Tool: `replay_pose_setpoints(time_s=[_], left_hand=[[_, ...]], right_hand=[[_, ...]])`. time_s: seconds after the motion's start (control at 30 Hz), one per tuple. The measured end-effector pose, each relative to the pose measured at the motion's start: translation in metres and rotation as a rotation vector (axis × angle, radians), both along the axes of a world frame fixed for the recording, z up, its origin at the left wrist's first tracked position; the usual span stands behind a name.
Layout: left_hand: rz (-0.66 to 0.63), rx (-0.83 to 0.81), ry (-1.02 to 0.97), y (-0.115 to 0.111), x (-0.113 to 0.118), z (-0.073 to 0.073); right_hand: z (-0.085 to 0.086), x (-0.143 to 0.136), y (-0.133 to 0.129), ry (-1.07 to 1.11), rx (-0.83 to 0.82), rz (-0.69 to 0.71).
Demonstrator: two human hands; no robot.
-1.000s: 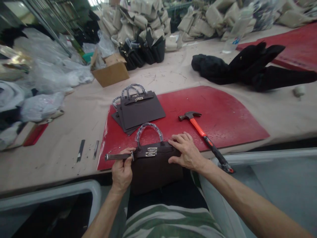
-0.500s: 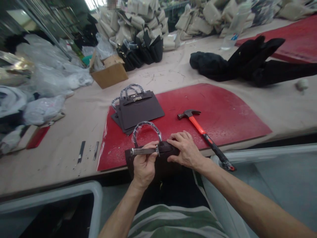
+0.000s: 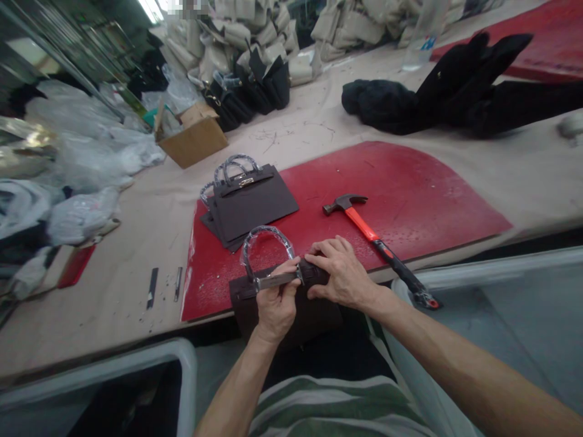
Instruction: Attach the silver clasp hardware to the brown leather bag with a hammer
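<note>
Left hand: closed, thumb and fingers pinching [image 3: 276, 309] a metal bar [image 3: 279, 280]; its far end meets the bag top beside the right fingers.
Right hand: partly closed [image 3: 344, 280], thumb and fingertips gripping the bag's top edge.
Dark brown bag: at the red board's near edge [image 3: 319, 311], body hanging toward the lap, film-wrapped handle [image 3: 268, 230] upright.
Change: left hand and bar have shifted rightward along the bag top since a second ago; clasp, visible then, now hidden.
Meaning: both hands now work close together on one stretch of the top, by my reading.
Red board: carries a claw hammer [image 3: 363, 224] and stacked bag panels [image 3: 255, 206].
Tabletop: two slim tools left of the board [image 3: 152, 287] [image 3: 178, 284].
</note>
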State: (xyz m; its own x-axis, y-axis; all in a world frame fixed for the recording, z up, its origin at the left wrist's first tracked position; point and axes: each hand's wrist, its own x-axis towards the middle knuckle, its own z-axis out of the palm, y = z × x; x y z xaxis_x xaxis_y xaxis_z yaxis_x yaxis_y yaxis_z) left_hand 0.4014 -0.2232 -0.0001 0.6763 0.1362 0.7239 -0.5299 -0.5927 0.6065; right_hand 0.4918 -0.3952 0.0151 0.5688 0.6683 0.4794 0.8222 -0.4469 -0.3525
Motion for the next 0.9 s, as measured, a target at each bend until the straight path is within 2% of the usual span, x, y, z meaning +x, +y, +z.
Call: replay_pose_setpoints(time_s=[0.4,0.9], left_hand=[[-0.015,0.137,-0.06,-0.004,0.001,0.0],[0.156,0.261,-0.122,-0.013,0.001,-0.008]], right_hand=[[-0.003,0.0,0.0,0.023,0.007,0.004],[-0.003,-0.001,-0.001,0.01,0.03,-0.003]])
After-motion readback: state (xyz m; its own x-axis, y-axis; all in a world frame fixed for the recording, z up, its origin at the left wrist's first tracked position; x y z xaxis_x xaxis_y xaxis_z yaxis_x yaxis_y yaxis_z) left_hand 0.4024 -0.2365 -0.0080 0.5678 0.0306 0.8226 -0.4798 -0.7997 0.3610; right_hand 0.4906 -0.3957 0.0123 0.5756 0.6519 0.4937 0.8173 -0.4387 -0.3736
